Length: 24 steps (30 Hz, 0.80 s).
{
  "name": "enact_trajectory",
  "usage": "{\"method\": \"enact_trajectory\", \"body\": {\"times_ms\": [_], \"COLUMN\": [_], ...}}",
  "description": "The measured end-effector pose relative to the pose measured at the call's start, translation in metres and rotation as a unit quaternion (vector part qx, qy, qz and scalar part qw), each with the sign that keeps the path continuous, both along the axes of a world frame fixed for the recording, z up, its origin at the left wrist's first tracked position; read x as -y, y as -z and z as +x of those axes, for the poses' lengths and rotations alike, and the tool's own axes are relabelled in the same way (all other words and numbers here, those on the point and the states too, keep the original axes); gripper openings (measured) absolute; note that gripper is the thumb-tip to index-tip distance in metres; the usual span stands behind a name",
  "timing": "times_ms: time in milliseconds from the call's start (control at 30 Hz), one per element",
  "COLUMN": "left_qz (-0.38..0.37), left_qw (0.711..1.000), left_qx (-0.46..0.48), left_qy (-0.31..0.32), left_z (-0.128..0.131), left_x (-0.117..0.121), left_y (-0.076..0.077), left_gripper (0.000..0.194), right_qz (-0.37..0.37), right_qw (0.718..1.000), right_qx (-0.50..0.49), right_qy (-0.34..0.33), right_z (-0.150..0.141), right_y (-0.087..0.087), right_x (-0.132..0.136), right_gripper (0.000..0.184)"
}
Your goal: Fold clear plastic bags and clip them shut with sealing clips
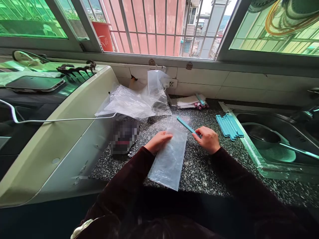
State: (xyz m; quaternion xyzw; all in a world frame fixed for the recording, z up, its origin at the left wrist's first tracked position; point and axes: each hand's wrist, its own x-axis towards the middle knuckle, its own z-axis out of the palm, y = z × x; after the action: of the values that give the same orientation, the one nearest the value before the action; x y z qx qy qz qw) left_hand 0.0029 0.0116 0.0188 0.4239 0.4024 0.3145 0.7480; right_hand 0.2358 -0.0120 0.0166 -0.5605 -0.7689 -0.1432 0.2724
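My left hand (159, 141) is closed on the upper left side of a clear plastic bag (170, 162), thumb on top. The bag hangs flat toward the counter's front edge. In my right hand (208, 139) I pinch one end of a thin teal strip (186, 125), which points up and left past the bag's top edge. The strip is outside the bag, a little to its right. To the right of my right hand lies a pile of similar teal strips (229, 126) on the speckled counter (199, 169). What the strips are made of I cannot tell.
A heap of clear plastic bags (134, 101) lies at the back left. By the wall is a stack of packed bags (190, 101) with teal and pink ends. A sink (264, 116) holding a pot (260, 134) is at right. A white cable (62, 120) crosses the left side.
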Motion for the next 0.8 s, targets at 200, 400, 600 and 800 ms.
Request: {"method": "enact_trajectory", "body": {"times_ms": [200,400,600,800], "left_qz": [-0.012,0.010,0.047,0.071], "left_qw": [1.000,0.999,0.997,0.995], "left_qx": [-0.004,-0.030,-0.038,-0.028], "left_qy": [-0.007,0.020,0.049,0.061], "left_z": [0.000,-0.003,-0.004,-0.005], "left_x": [0.002,0.000,-0.003,-0.004], "left_y": [-0.006,-0.004,0.002,0.005], "left_gripper": [0.027,0.030,0.029,0.028], "right_qz": [0.037,0.048,0.061,0.071], "right_qw": [0.997,0.991,0.987,0.985], "right_qx": [-0.005,-0.013,-0.008,0.010], "right_qy": [-0.073,-0.123,-0.146,-0.157], "right_z": [-0.006,-0.012,-0.013,-0.013], "right_y": [-0.002,-0.001,0.001,0.001], "right_x": [0.005,0.008,0.008,0.008], "right_gripper": [0.027,0.023,0.020,0.020]}}
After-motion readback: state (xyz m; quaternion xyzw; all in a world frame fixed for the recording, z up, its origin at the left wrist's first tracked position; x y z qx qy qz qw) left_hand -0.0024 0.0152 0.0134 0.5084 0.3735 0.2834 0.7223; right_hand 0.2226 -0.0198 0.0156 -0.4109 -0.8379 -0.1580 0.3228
